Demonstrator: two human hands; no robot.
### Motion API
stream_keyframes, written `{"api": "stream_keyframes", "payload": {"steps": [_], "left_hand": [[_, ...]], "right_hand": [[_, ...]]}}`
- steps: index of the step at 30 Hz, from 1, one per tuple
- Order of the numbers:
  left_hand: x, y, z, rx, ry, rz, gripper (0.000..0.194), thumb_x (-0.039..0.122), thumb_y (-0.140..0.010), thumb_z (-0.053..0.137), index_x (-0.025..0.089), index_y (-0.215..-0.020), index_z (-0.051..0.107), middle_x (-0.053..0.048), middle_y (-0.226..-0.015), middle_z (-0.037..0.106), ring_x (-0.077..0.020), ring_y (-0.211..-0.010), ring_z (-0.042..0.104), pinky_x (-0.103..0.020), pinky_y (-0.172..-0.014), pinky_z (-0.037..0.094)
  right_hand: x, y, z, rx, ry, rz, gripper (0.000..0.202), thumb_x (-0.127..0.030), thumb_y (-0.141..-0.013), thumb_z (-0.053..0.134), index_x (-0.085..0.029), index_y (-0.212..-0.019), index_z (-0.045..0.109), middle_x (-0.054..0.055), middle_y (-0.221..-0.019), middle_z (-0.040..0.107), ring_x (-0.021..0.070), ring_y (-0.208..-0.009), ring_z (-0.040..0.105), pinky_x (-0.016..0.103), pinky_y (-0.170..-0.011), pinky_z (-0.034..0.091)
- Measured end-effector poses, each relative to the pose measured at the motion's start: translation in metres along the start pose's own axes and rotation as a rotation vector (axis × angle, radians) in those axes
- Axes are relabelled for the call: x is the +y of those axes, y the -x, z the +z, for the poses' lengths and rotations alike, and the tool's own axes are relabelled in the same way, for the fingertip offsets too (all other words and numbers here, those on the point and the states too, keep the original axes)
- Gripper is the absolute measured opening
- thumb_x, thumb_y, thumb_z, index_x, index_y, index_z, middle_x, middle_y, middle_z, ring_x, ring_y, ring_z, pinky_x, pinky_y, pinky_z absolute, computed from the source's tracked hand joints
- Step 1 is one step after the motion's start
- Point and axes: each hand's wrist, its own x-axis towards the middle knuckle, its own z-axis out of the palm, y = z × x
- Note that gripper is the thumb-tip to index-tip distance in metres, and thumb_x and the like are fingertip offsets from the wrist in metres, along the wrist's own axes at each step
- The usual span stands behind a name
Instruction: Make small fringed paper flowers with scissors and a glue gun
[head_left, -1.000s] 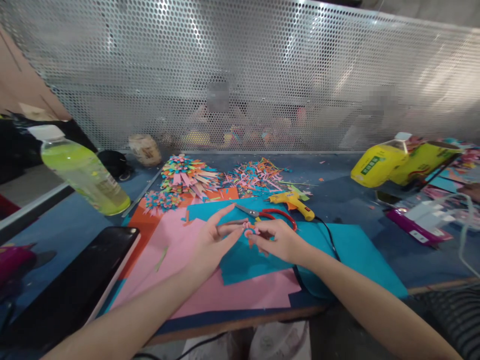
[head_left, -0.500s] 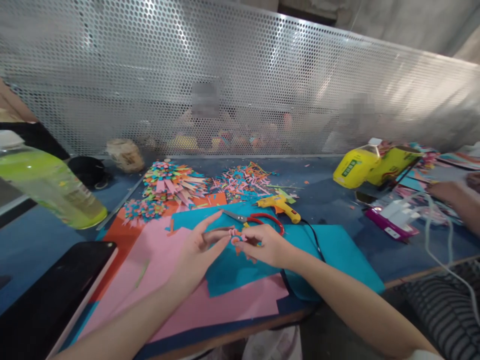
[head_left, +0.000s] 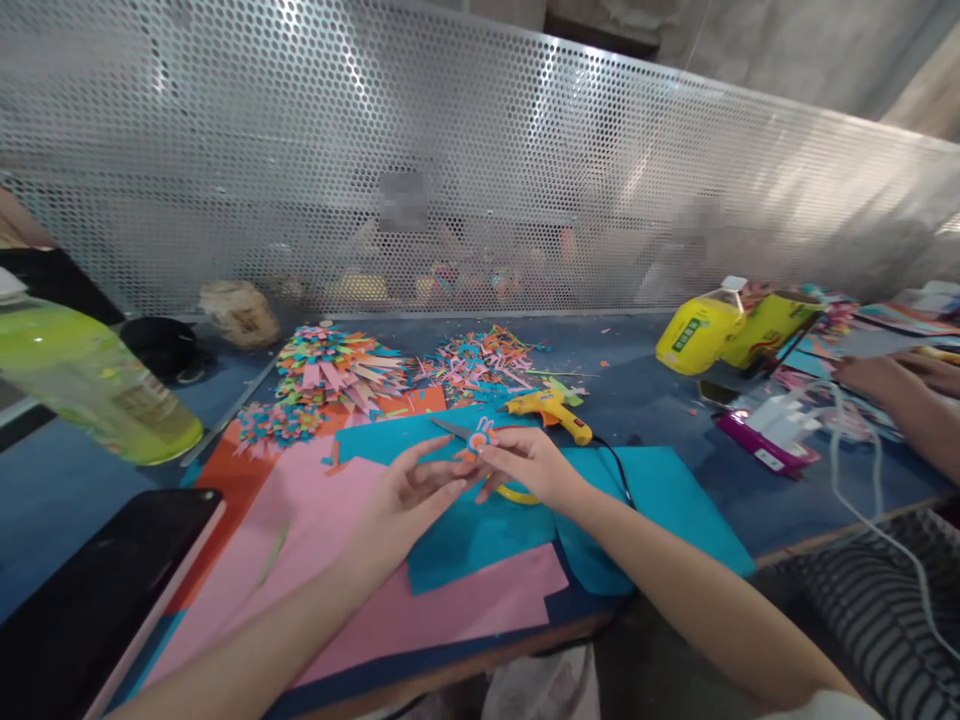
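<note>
I have the right hand [head_left: 536,468] pinching a small pink, orange and blue paper piece [head_left: 481,438] above the bench [head_left: 626,350]; the left hand [head_left: 409,497] is right by it, though I can't tell if its fingertips touch. Behind them I see scissors [head_left: 448,428], partly hidden, and a yellow glue gun [head_left: 553,410] lying beyond. A pink sheet [head_left: 360,610] lies toward the near edge, a layered paper cluster [head_left: 330,368] toward the far edge, left of the strip scraps [head_left: 480,362].

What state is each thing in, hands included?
Paper figure, held upright
Right hand, fingers pinching the figure
Left hand, beside it, grip unclear
Scissors, lying down, partly hidden
Glue gun, lying down, corded, power unclear
Green drink bottle, capped
Yellow bottle, capped
Black phone, screen dark
</note>
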Motion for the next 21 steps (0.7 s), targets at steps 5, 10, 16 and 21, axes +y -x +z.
{"api": "stream_keyframes", "payload": {"steps": [5, 10, 16, 21], "left_hand": [[-0.001, -0.001, 0.0, 0.038, -0.017, -0.019, 0.057, 0.025, -0.054, 0.077, 0.016, -0.106, 0.053, -0.008, -0.085, 0.071, -0.0258, -0.091, 0.064, -0.036, -0.076, 0.05], [-0.001, 0.0, -0.004, 0.049, -0.216, 0.143, 0.058, 0.025, -0.062, 0.072, 0.019, -0.113, 0.046, -0.006, -0.088, 0.069, -0.0224, -0.088, 0.063, -0.032, -0.072, 0.049], [-0.002, 0.0, -0.006, 0.075, -0.408, 0.295, 0.056, 0.025, -0.068, 0.067, 0.022, -0.119, 0.043, -0.003, -0.087, 0.066, -0.0187, -0.083, 0.062, -0.03, -0.074, 0.046], [-0.004, -0.002, -0.009, 0.091, -0.472, 0.296, 0.056, 0.028, -0.069, 0.066, 0.02, -0.119, 0.043, -0.001, -0.074, 0.067, -0.018, -0.083, 0.062, -0.032, -0.082, 0.045]], "right_hand": [[0.004, 0.0, -0.001, -0.016, -0.094, 0.059, 0.035, -0.043, -0.066, 0.067, -0.011, -0.082, 0.065, 0.009, -0.084, 0.068, 0.0193, -0.073, 0.066, 0.032, -0.06, 0.056], [0.005, -0.001, -0.002, -0.053, -0.169, 0.074, 0.032, -0.039, -0.068, 0.067, -0.011, -0.084, 0.063, 0.009, -0.091, 0.067, 0.0193, -0.074, 0.066, 0.032, -0.059, 0.056], [0.007, 0.0, 0.002, -0.089, -0.225, 0.161, 0.034, -0.039, -0.068, 0.068, -0.009, -0.083, 0.062, 0.01, -0.082, 0.067, 0.0205, -0.069, 0.067, 0.032, -0.057, 0.055], [0.01, 0.002, 0.001, -0.157, -0.217, 0.185, 0.034, -0.039, -0.069, 0.067, -0.008, -0.085, 0.063, 0.01, -0.078, 0.067, 0.0212, -0.069, 0.067, 0.032, -0.059, 0.054]]}}
